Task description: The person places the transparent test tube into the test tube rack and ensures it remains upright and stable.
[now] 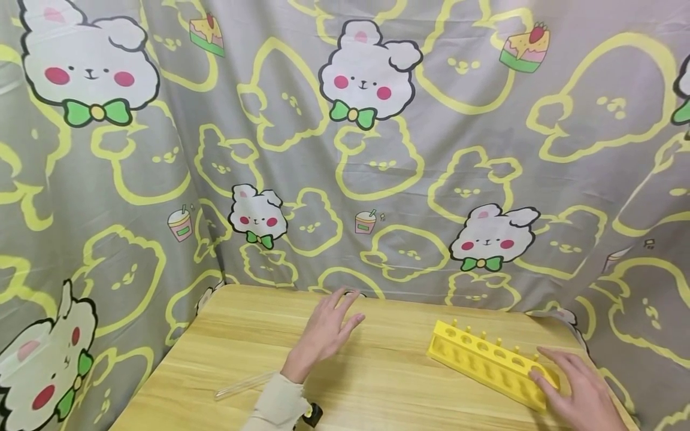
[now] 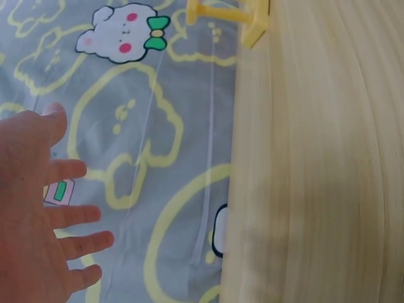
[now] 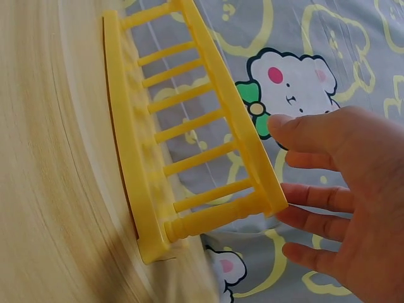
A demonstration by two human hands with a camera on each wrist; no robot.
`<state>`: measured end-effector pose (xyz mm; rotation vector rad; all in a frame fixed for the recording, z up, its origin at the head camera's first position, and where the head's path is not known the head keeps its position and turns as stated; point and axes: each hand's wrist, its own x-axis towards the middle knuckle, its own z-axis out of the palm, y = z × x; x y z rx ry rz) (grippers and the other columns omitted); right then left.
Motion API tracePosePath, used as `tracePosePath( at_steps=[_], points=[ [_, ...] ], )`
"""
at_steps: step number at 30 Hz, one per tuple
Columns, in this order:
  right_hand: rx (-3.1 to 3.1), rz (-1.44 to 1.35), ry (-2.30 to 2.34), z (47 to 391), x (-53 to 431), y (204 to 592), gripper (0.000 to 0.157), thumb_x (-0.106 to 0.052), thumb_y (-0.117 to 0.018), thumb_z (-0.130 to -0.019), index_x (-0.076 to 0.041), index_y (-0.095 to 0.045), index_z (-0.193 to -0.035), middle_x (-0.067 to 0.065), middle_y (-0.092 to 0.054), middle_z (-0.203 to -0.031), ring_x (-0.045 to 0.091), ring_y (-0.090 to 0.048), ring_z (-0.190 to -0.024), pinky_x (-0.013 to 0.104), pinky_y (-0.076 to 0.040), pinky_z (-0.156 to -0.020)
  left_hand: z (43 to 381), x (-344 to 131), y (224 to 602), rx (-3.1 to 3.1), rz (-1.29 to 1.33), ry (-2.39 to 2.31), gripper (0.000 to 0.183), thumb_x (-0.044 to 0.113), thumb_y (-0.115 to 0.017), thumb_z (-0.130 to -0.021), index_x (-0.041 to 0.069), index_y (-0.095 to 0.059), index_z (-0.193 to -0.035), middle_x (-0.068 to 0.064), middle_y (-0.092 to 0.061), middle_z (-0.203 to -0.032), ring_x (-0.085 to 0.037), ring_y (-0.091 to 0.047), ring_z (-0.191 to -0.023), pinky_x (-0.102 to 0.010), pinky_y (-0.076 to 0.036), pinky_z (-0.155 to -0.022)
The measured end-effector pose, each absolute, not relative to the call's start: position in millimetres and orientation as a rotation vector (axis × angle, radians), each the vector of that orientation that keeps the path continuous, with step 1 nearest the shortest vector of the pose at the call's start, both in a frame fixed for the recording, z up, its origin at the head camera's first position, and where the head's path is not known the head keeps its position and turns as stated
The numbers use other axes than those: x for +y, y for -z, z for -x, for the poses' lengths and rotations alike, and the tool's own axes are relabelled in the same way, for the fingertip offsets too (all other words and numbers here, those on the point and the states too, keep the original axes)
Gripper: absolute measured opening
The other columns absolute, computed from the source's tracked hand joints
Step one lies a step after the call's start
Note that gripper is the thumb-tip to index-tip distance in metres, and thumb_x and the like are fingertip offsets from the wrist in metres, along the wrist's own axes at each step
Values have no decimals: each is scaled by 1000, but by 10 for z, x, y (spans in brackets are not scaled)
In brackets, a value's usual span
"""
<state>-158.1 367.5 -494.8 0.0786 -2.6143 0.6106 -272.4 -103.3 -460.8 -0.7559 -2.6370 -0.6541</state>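
Note:
A yellow test tube rack (image 1: 487, 363) stands on the right side of the table, with a row of round holes along its top and pegs behind them. My right hand (image 1: 584, 389) is at the rack's right end, thumb and fingers spread loosely around the corner. In the right wrist view, the fingertips (image 3: 297, 214) are right at the end of the rack's upper bar. My left hand (image 1: 326, 326) is over the middle of the table with its fingers extended and holds nothing. A thin clear glass rod or tube (image 1: 242, 386) lies left of my left forearm, partly behind the sleeve.
The wooden table (image 1: 388, 359) meets a grey curtain (image 1: 302, 167) printed with rabbits, which hangs behind it and along both sides. A beige sleeve (image 1: 277, 404) covers my left forearm, with a small black object (image 1: 312, 414) at the wrist.

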Motion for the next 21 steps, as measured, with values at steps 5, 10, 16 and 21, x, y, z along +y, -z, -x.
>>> tracePosePath(
  at_steps=[5,10,16,21],
  points=[
    [-2622,-87,-613,1567,3667,4968,49,-33,-82,-89,-1,-67,-124,23,-62,-115,51,-60,-99,66,-48,-71,2692,-980,4624,-2651,762,709,59,52,-41,-109,17,-44,-156,-21,-37,-159,-44,-37,-144,-60,-30,-118],
    [-2653,-76,-613,1585,3667,4974,46,-31,-83,-88,-2,-70,-120,22,-63,-112,50,-61,-98,65,-50,-70,2669,-925,4632,-2649,773,718,58,51,-41,-109,16,-45,-155,-19,-37,-160,-44,-37,-144,-59,-31,-117],
    [-2651,-99,-618,1608,3679,4977,39,-25,-85,-86,-2,-73,-115,19,-64,-108,48,-63,-93,64,-51,-68,2660,-846,4632,-2640,793,710,58,51,-41,-109,18,-45,-156,-15,-36,-161,-41,-36,-146,-57,-32,-118],
    [-2608,-126,-618,1604,3685,5002,35,-20,-87,-82,-3,-75,-110,17,-65,-103,45,-65,-87,63,-52,-66,2662,-768,4644,-2632,819,713,58,53,-39,-109,18,-45,-155,-15,-38,-160,-39,-36,-146,-57,-34,-116]
  ],
)
